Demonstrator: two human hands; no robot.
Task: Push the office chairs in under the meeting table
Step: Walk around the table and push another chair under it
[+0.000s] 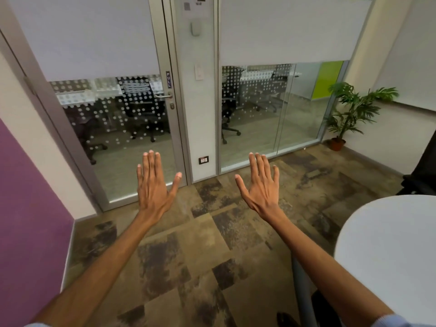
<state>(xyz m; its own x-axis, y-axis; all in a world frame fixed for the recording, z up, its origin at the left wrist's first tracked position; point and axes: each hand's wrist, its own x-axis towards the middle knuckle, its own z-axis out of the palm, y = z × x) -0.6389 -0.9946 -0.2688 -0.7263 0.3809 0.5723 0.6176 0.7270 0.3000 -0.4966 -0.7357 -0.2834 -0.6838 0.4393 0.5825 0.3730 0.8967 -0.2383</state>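
Note:
My left hand point(154, 185) and my right hand point(260, 185) are stretched out in front of me, palms down, fingers spread, holding nothing. Both hover over the patterned carpet, well apart from any furniture. The white round-ended meeting table point(387, 251) fills the lower right corner, to the right of my right forearm. A black office chair point(422, 171) shows only partly at the right edge, behind the table's far end. A dark chair part point(289, 319) peeks out under the table near its grey leg point(303, 291).
A glass door with a PULL sign point(168, 79) and a handle point(164, 96) stands ahead on the left, with a glass partition point(271, 109) beside it. Other chairs stand beyond the glass. A potted plant point(349, 114) fills the far right corner. A purple wall point(30, 208) runs along the left.

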